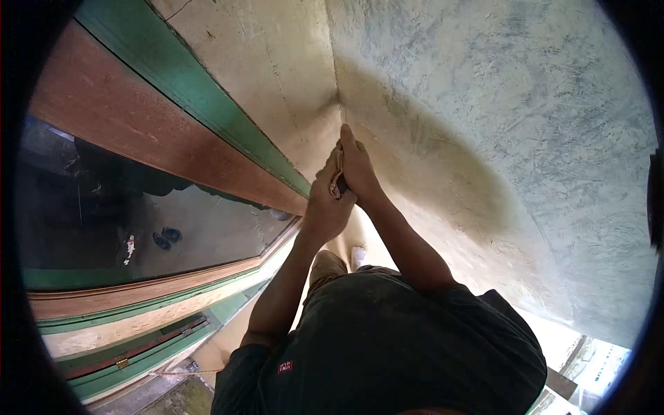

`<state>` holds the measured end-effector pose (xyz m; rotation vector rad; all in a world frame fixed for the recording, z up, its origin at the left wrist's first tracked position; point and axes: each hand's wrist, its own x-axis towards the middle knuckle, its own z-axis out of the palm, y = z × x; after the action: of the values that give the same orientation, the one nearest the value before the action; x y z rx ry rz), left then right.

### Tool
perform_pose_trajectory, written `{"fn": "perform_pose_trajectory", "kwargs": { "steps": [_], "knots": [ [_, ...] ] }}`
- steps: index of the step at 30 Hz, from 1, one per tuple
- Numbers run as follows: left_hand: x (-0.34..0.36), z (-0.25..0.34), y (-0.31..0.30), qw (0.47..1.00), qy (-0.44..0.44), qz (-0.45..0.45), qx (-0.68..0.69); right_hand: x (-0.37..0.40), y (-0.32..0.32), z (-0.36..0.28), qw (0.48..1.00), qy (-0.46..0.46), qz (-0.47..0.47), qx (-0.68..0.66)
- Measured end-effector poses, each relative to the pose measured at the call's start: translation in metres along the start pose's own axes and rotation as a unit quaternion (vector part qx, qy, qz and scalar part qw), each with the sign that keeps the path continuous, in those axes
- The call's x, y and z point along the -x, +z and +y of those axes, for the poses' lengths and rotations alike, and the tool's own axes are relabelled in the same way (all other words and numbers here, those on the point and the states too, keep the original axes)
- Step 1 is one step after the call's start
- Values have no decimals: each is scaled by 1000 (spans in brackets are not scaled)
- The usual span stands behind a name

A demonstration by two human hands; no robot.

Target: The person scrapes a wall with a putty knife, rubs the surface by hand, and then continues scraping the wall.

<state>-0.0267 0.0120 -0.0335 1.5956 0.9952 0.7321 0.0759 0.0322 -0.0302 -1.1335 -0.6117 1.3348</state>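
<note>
Both hands are raised together at the inside corner where two plastered walls meet. Between them is a folded sheet that looks like sandpaper [337,181], with a tan curled edge and a dark patch showing; the rest is hidden by the fingers. My left hand [328,211] is closed round its lower left side. My right hand [359,171] presses against it from the right, fingers closed and the tip pointing up at the corner seam. The right wall [477,90], mottled grey and white, runs close beside my right hand. On the other side is the smoother cream wall [256,62].
A green and reddish-brown window frame [173,124] stands close on the left. Through its opening, a pair of dark sandals [167,237] lies on a grey floor. Below the sill is a green wooden part with a brass hinge [122,362]. Boards [561,382] show at lower right.
</note>
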Motion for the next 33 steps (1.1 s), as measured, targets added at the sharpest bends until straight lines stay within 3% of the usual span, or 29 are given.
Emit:
{"fn": "perform_pose_trajectory", "kwargs": {
  "steps": [2, 3, 6, 8, 10, 11, 12, 13, 14, 15, 20, 22, 23, 26, 27, 29, 30, 32, 33],
  "knots": [
    [14, -1, 17, 995, 70, 45, 47, 8, -5, -2, 998, -27, 16, 48],
    [11, -7, 19, 993, 104, 47, 6, 5, -8, 5, 999, -16, 28, 22],
    [2, -5, 11, 999, 40, 24, 5, -11, -19, 33, 998, -25, 52, 35],
    [-8, -25, 12, 999, 47, 5, -11, -29, -23, 42, 992, -76, 17, 101],
    [-6, -48, 21, 995, 76, 61, -29, -27, -31, 49, 989, -85, -23, 118],
    [-9, -57, 28, 977, 173, 126, -15, -23, -30, 52, 984, -117, -22, 131],
    [-16, -75, 33, 975, 184, 121, -15, -21, -30, 55, 978, -150, -19, 143],
    [-23, -96, 36, 973, 183, 115, 86, -20, -30, 61, 977, -161, -12, 142],
    [-27, -107, 34, 961, 178, 105, 186, -19, -30, 68, 974, -168, 12, 155],
    [-19, -99, 24, 969, 11, 32, 246, -20, -29, 72, 970, -173, 37, 168],
    [-26, -96, 2, 934, -48, -65, 348, -10, -21, 70, 949, -152, 108, 252],
    [-24, -98, -11, 839, -64, -142, 521, -6, -10, 69, 936, -176, 158, 260],
    [-26, -98, -16, 816, -47, -184, 545, -6, -6, 71, 943, -167, 168, 234],
    [-31, -102, -16, 803, -64, -192, 560, -15, -8, 80, 913, -258, 176, 263],
    [-37, -93, -12, 810, -67, -168, 557, -20, -8, 83, 910, -261, 182, 265],
    [-55, -130, -4, 803, -71, -198, 557, -31, -6, 89, 933, -277, 182, 140],
    [-61, -150, 2, 797, -77, -220, 557, -34, -6, 92, 930, -279, 189, 144],
    [-65, -151, 8, 807, -67, -208, 549, -39, -10, 93, 962, -215, 146, 78],
    [-62, -137, 7, 844, -76, -148, 511, -41, -6, 94, 959, -232, 150, 71]
  ]
}}
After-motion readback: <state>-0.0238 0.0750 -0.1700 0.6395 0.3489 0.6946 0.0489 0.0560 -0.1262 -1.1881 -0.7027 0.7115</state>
